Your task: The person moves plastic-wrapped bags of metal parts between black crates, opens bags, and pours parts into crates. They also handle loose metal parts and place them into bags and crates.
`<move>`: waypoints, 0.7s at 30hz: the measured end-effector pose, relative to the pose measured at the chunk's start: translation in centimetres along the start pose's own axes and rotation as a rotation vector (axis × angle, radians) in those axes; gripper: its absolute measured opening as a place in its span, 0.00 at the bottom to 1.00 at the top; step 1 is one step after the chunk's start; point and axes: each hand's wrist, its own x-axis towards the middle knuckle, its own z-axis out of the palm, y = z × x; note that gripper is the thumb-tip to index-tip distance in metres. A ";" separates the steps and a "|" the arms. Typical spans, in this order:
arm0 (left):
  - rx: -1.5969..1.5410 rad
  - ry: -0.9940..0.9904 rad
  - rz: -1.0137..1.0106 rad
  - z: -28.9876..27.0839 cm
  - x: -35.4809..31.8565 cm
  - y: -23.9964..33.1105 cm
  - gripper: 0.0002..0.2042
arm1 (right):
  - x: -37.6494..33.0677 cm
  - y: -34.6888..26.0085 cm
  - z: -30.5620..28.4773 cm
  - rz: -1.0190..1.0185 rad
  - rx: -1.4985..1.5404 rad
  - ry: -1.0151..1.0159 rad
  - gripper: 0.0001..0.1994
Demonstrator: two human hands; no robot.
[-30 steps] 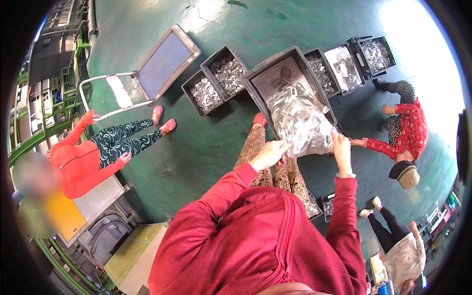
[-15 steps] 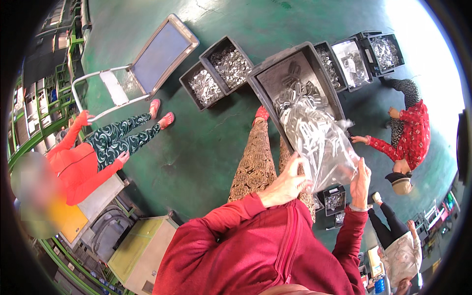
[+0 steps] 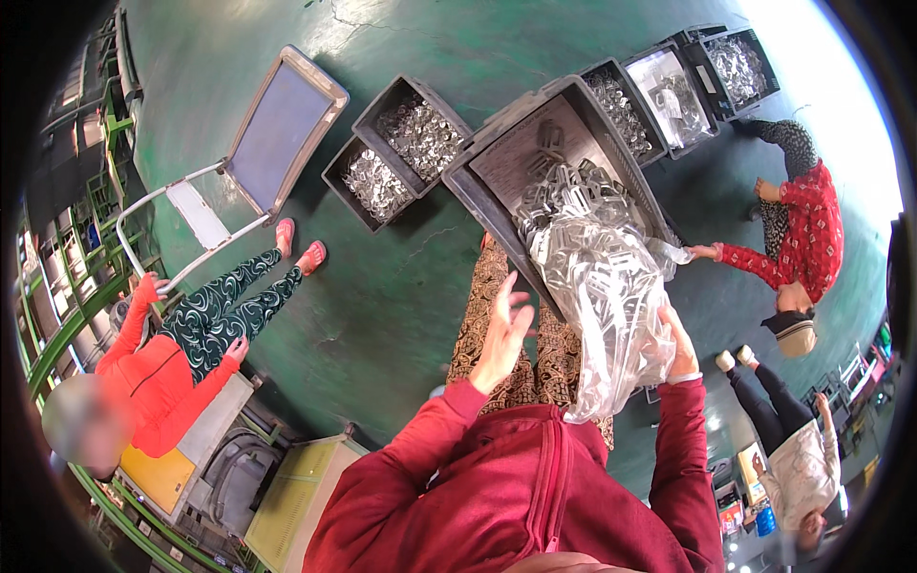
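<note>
A clear plastic bag (image 3: 621, 349) of metal parts lies over the near end of a dark grey crate (image 3: 497, 215). Loose silver metal parts (image 3: 573, 196) fill the crate's middle. My left hand (image 3: 501, 336) is off the bag, to its left, with its fingers apart and nothing in them. On the bag's right side, my right hand (image 3: 680, 346) grips the plastic; part of its fingers is hidden by the bag. A co-worker's hand (image 3: 705, 252) holds a corner of the bag at the crate's right edge.
Two crates of metal parts (image 3: 374, 181) sit left of the large crate, and several more (image 3: 673, 100) at the right. A flat trolley (image 3: 287, 129) stands far left, beside a person in orange (image 3: 177, 382). A person in red (image 3: 802, 224) bends at the right.
My left hand has let go of the bag and moved left. The bag has slumped toward me, with my right hand lower on its side. The co-worker's hand has taken its corner.
</note>
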 end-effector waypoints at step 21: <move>-0.178 -0.190 -0.030 6.2 3.7 3.5 0.53 | 5.6 0.5 9.5 -0.483 -0.817 -0.067 0.44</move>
